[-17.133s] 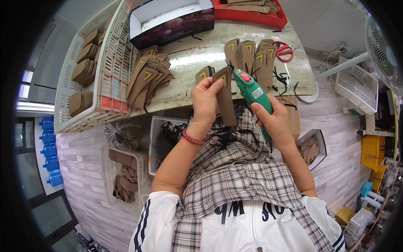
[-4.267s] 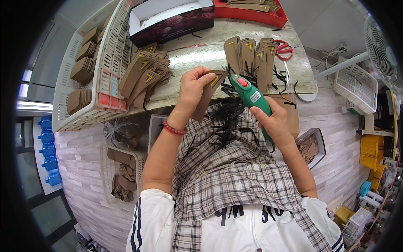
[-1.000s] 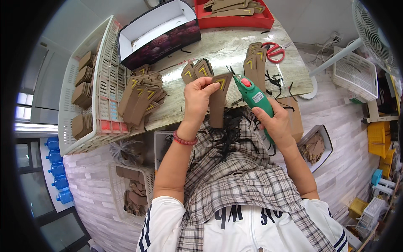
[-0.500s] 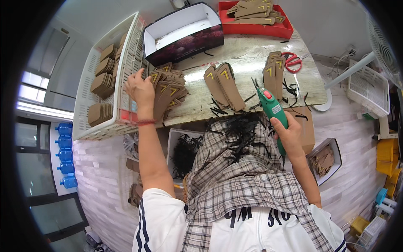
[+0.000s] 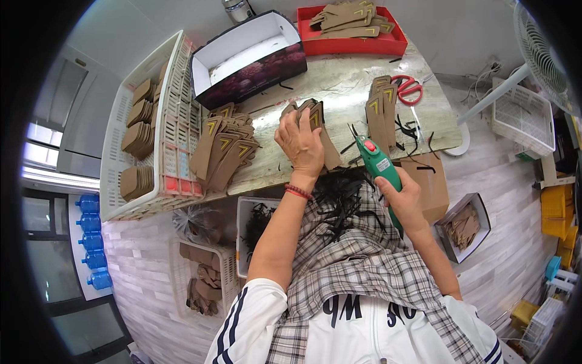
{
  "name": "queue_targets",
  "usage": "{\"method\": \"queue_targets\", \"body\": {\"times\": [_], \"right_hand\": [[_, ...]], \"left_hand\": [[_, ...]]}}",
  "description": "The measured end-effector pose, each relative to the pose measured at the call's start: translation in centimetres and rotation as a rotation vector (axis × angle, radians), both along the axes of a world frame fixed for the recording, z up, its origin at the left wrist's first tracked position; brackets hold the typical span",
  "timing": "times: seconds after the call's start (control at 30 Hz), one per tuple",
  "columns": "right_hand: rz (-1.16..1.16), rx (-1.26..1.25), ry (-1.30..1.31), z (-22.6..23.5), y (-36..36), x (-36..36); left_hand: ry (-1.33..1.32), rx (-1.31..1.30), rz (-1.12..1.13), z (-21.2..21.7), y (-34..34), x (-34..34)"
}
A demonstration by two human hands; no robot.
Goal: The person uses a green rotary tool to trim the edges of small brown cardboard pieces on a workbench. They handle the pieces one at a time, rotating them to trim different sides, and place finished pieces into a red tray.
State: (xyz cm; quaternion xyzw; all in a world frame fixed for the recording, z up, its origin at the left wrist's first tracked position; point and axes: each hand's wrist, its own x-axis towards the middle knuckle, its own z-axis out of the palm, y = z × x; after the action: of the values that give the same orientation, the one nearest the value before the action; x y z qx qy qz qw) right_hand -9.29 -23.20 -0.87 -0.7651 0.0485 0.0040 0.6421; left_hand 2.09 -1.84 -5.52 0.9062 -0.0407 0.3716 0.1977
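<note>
Left hand [image 5: 301, 144] grips flat brown yellow-marked card pieces [image 5: 318, 121] near the table edge [image 5: 267, 182]; right hand [image 5: 403, 197] clasps green tool [image 5: 381, 167]; bare tabletop beyond.

The table [image 5: 339, 79] carried a box [image 5: 248, 57] at the back left and a tray [image 5: 351, 30] of cardboard pieces at the back right. A basket [image 5: 151, 127] stood left of it. Scissors [image 5: 409, 88] lay right of a cardboard stack [image 5: 379, 112]. Another stack [image 5: 224, 148] lay left of the left hand [image 5: 300, 145].

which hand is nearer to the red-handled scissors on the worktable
Right. The right hand, gripping the green handheld tool, sits below the red-handled scissors. The left hand rests on brown card pieces farther off to the scissors' left.
</note>
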Motion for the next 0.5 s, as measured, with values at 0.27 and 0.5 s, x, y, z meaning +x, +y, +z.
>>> {"method": "queue_targets", "body": {"times": [0.27, 0.5], "right_hand": [[0.010, -0.055, -0.078, -0.4, 1.0, 0.8], [0.065, -0.020, 0.000, 1.1, 1.2, 0.7]], "left_hand": [[0.232, -1.318, -0.329, 2.6, -0.8, -1.3], [0.326, -1.596, -0.398, 3.8, -1.7, -2.0]]}}
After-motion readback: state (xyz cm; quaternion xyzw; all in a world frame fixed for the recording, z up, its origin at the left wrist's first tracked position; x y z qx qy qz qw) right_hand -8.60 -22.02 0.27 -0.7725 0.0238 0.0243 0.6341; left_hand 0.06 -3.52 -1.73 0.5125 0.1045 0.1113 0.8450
